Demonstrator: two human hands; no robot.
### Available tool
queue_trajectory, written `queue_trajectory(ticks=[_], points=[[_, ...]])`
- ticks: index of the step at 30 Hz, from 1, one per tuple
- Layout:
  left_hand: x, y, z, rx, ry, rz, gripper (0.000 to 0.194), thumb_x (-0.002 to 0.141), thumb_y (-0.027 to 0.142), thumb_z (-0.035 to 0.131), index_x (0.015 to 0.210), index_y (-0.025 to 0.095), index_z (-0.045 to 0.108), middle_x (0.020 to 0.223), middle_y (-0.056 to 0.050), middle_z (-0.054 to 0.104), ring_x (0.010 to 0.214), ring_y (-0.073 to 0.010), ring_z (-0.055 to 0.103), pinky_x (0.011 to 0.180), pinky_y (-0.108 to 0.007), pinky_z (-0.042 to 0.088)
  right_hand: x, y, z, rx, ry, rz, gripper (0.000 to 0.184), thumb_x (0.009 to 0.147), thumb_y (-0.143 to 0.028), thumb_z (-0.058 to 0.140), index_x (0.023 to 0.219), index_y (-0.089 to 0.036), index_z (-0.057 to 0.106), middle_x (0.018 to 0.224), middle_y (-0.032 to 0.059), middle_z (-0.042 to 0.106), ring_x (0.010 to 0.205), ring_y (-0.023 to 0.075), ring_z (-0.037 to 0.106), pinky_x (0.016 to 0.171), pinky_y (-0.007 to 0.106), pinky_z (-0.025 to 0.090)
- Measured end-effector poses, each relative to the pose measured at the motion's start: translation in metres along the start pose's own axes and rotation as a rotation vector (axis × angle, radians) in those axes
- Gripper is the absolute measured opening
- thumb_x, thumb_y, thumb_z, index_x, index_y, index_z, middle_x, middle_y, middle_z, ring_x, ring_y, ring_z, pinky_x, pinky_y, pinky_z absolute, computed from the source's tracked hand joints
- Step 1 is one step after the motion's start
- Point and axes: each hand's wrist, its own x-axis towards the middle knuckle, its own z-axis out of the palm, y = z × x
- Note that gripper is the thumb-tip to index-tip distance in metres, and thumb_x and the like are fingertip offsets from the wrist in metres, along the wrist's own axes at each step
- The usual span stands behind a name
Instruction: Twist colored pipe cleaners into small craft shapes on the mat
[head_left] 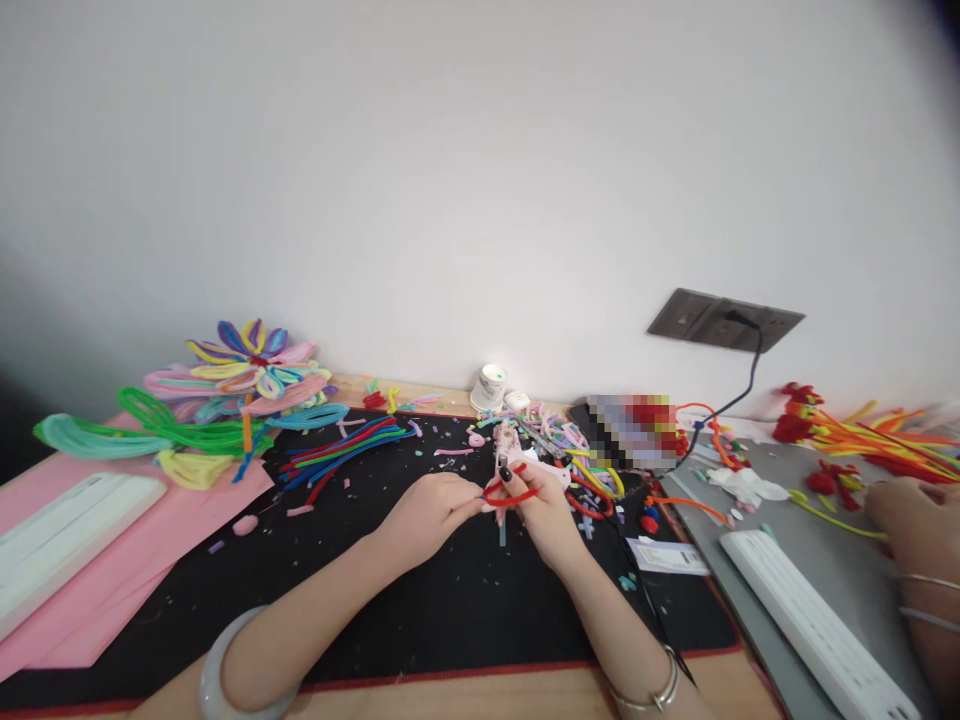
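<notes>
Left hand (429, 510): pinching the red pipe cleaner (510, 492) end, steadying it.
Right hand (541, 510): at 3 o'clock, grasping its loop for bending.

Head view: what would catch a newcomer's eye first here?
The left hand and right hand pinch a red pipe cleaner bent into loops over the black mat. At far left a multicoloured pipe-cleaner flower lies near the wall. Another person's hand rests at the right edge.

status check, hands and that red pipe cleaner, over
Left hand and right hand both pinch red pipe cleaner over black mat. Another person's hand at right, apart.
</notes>
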Motion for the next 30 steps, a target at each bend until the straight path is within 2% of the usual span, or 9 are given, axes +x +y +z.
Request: queue_trajectory(ticks=[6,10,15,24,27,30], points=[[0.001,0.001,0.000,-0.022,0.046,-0.097,0.041,0.091,0.037,0.033,0.069,0.016,0.059,0.061,0.001,0.055,0.060,-0.0126,0.049,0.059,-0.022,0.032,0.002,0.001,-0.004,0.101,0.078,-0.040,0.017,0.077,-0.031,0.061,0.069,-0.016,0.059,0.055,-0.0019,0.057,0.045,0.0092,0.047,0.045,0.021,0.038],[0.001,0.003,-0.001,-0.047,0.056,-0.108,0.042,0.092,0.040,0.029,0.076,0.017,0.061,0.068,-0.001,0.060,0.066,-0.0145,0.053,0.064,-0.023,0.036,0.002,0.001,-0.006,0.194,0.105,-0.037,0.022,0.078,-0.034,0.059,0.067,-0.015,0.057,0.058,0.0002,0.060,0.047,0.0097,0.050,0.047,0.022,0.041],[0.001,0.005,0.000,-0.067,0.054,-0.128,0.044,0.092,0.040,0.026,0.078,0.018,0.061,0.076,-0.001,0.063,0.073,-0.0154,0.055,0.072,-0.024,0.037,0.003,0.001,-0.007,0.210,0.114,-0.055,0.019,0.078,-0.031,0.060,0.069,-0.015,0.059,0.056,-0.0001,0.060,0.047,0.0099,0.052,0.048,0.022,0.042],[0.000,0.016,-0.006,-0.182,0.010,-0.056,0.037,0.093,0.037,0.027,0.090,0.020,0.059,0.089,-0.001,0.063,0.083,-0.0158,0.056,0.076,-0.024,0.037,0.004,0.003,-0.010,0.226,0.141,-0.082,0.017,0.079,-0.029,0.060,0.069,-0.014,0.060,0.056,0.0002,0.060,0.047,0.0091,0.051,0.048,0.021,0.042],[-0.001,0.017,-0.005,-0.276,0.034,-0.074,0.040,0.093,0.036,0.024,0.087,0.019,0.059,0.086,-0.001,0.062,0.080,-0.0148,0.054,0.075,-0.023,0.036,0.004,0.004,-0.010,0.244,0.152,-0.079,0.017,0.078,-0.028,0.061,0.069,-0.015,0.060,0.055,0.0001,0.060,0.046,0.0090,0.051,0.047,0.021,0.042],[-0.001,0.013,0.000,-0.363,0.071,-0.144,0.045,0.093,0.039,0.022,0.084,0.019,0.061,0.071,0.001,0.056,0.067,-0.0125,0.049,0.066,-0.022,0.034,0.004,0.005,-0.009,0.271,0.163,-0.081,0.015,0.077,-0.027,0.062,0.069,-0.015,0.061,0.055,-0.0005,0.059,0.046,0.0089,0.050,0.047,0.021,0.042]])
